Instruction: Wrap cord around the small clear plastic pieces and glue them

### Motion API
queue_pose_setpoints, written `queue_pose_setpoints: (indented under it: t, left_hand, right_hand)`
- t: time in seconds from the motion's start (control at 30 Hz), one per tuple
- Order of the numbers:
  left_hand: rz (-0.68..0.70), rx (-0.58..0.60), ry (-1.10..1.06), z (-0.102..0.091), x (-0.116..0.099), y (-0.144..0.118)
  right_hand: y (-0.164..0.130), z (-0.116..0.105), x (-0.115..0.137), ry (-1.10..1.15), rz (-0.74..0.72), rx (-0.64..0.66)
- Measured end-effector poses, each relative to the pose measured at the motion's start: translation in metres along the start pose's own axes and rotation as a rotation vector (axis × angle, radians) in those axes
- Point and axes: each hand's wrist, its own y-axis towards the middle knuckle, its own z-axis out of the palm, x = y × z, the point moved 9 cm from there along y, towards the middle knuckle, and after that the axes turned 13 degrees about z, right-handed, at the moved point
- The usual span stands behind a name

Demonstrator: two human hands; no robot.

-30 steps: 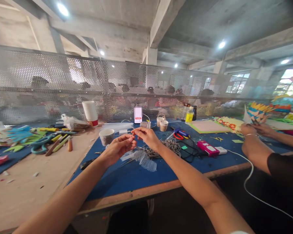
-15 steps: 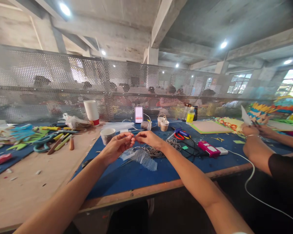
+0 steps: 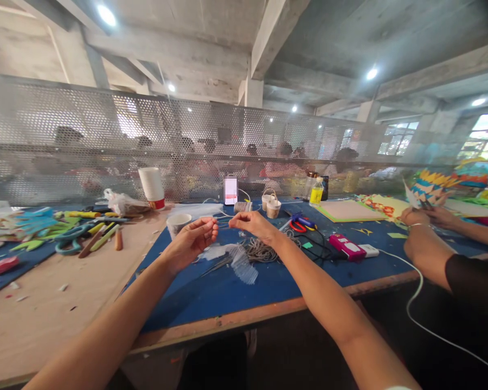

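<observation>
My left hand (image 3: 192,241) is raised over the blue mat (image 3: 179,306), its thumb and fingertips pinched together. Opposite it, a short gap away, my right hand (image 3: 252,225) is also closed in a pinch. Whatever the fingertips hold is too fine to make out. Below them lie a crumpled strip of clear ribbed plastic (image 3: 244,265) and a tangled bundle of grey cord (image 3: 264,251). A paper cup (image 3: 178,223) stands just behind my left hand. Beyond my right hand a spool of cord (image 3: 243,207) lies on its side.
A lit phone (image 3: 230,191) stands at the back. Red-handled scissors (image 3: 297,225) and a magenta box (image 3: 347,247) lie to the right. Teal scissors (image 3: 71,241) and wooden-handled tools (image 3: 119,239) lie left. A co-worker's hands (image 3: 418,215) hold paper at far right.
My hands, whose fingertips met before, have drawn apart, the left moving slightly left and the right slightly right. The clear plastic strip looks shifted and folded differently.
</observation>
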Motion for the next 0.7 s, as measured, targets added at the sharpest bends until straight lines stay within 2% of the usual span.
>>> queue_pose_setpoints:
  t: [0.2, 0.33, 0.43, 0.57, 0.7]
  left_hand:
    - [0.034, -0.025, -0.034, -0.004, -0.009, 0.002]
    - [0.036, -0.031, -0.029, -0.007, -0.008, 0.003]
    - [0.038, -0.051, -0.022, -0.010, -0.008, 0.004]
    - [0.034, -0.072, -0.009, -0.014, -0.007, 0.005]
    - [0.025, -0.079, -0.006, -0.016, -0.005, 0.005]
  right_hand:
    - [0.003, -0.032, 0.001, 0.314, -0.016, -0.086]
    - [0.000, -0.053, 0.005, 0.567, -0.044, -0.095]
    - [-0.004, -0.071, 0.009, 0.619, -0.084, -0.135]
    - [-0.013, -0.100, 0.014, 0.600, -0.164, -0.260]
    - [-0.024, -0.125, 0.014, 0.726, -0.199, -0.369]
